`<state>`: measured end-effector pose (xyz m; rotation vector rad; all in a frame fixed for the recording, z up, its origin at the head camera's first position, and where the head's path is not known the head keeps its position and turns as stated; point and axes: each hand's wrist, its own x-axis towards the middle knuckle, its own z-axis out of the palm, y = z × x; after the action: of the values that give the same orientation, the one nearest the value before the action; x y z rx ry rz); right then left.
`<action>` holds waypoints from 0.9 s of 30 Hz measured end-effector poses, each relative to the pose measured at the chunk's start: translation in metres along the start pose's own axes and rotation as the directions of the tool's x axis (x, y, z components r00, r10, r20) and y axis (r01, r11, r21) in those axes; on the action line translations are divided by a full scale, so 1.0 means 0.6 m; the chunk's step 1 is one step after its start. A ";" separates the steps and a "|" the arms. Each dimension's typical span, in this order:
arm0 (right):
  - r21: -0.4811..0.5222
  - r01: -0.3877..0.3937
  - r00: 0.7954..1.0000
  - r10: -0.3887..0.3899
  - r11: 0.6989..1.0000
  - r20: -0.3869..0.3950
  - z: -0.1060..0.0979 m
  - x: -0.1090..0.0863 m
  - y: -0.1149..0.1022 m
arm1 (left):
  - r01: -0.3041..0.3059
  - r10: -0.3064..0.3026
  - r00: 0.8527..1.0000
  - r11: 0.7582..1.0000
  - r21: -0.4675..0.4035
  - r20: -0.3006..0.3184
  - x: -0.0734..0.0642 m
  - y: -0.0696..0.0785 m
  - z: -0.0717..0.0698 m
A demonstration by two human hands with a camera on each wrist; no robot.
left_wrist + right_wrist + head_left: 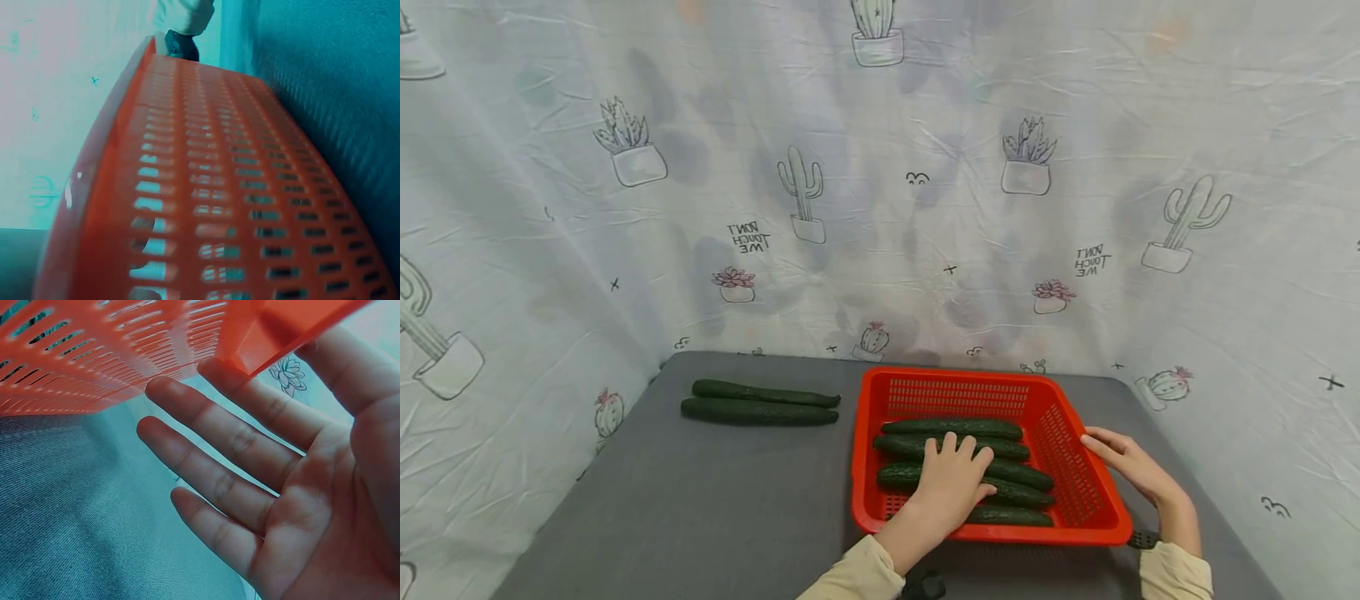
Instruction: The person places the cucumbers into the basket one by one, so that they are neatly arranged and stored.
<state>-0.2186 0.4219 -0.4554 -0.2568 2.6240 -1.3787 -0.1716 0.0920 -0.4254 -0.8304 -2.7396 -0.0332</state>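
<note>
Several dark green cucumbers (951, 427) lie side by side in a red plastic basket (958, 372) with slotted walls. My left hand (946, 483) reaches over the near rim with its fingers spread on the cucumbers in the middle, hiding parts of them. At the right side of the basket is my right hand (1131, 462), thumb on the rim. The right wrist view shows that hand's fingers (215, 425) extended below the rim, the index finger by the wall. The left wrist view shows the outside of the basket's slotted wall (206, 156); the left fingers cannot be made out there.
Two more cucumbers (760, 412) lie parallel on the grey table (722, 492), left of the basket. A pale curtain (880, 250) printed with cacti surrounds the table at the back and both sides.
</note>
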 end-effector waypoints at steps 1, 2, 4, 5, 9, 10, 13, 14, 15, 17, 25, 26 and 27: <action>-0.003 -0.001 1.000 0.001 1.000 -0.003 0.000 0.000 0.000 | -0.005 0.005 1.000 1.000 0.005 -0.012 -0.003 -0.005 -0.002; -0.007 -0.001 1.000 0.001 1.000 -0.004 0.000 0.000 0.000 | -0.010 0.011 1.000 1.000 0.010 -0.024 -0.005 -0.009 -0.004; -0.012 0.000 1.000 0.000 1.000 -0.004 0.001 0.001 0.001 | -0.019 0.021 0.999 1.000 0.023 -0.051 -0.010 -0.020 -0.008; -0.012 -0.002 1.000 0.002 1.000 -0.006 0.001 0.001 0.001 | -0.022 0.024 0.998 0.999 0.028 -0.060 -0.013 -0.026 -0.009; -0.005 0.005 1.000 -0.005 1.000 -0.007 0.002 0.001 0.003 | -0.030 0.032 0.994 0.999 0.024 -0.102 -0.025 -0.051 -0.017; -0.002 0.012 1.000 -0.012 1.000 -0.010 0.002 0.001 0.004 | -0.030 0.032 0.993 0.999 0.021 -0.110 -0.029 -0.057 -0.020; -0.004 0.043 0.999 -0.043 0.999 -0.017 0.003 0.001 0.007 | -0.027 0.027 0.990 1.000 0.004 -0.136 -0.039 -0.078 -0.027; -0.004 0.055 0.998 -0.055 0.998 -0.020 0.003 0.001 0.009 | -0.025 0.025 0.990 1.000 -0.003 -0.141 -0.043 -0.085 -0.029; -0.002 0.066 0.998 -0.066 0.998 -0.023 0.003 0.001 0.010 | -0.021 0.020 0.990 1.000 -0.011 -0.141 -0.046 -0.091 -0.030; 0.005 0.081 0.997 -0.081 0.997 -0.020 0.003 0.001 0.011 | -0.013 0.008 0.990 0.999 -0.038 -0.139 -0.052 -0.106 -0.031; 0.008 0.078 0.997 -0.077 0.997 -0.022 0.003 0.001 0.010 | 0.018 -0.040 0.992 0.984 -0.179 -0.119 -0.072 -0.168 -0.021; 0.005 0.077 0.997 -0.077 0.997 -0.025 0.003 0.001 0.010 | 0.020 -0.045 0.991 0.980 -0.196 -0.123 -0.074 -0.176 -0.018; 0.003 0.077 0.997 -0.077 0.997 -0.026 0.004 0.001 0.010 | 0.027 -0.055 0.990 0.978 -0.206 -0.131 -0.077 -0.184 -0.015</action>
<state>-0.2192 0.4232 -0.4614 -0.3458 2.6584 -1.4203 -0.1930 -0.0258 -0.4231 -0.7916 -2.6538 -0.3706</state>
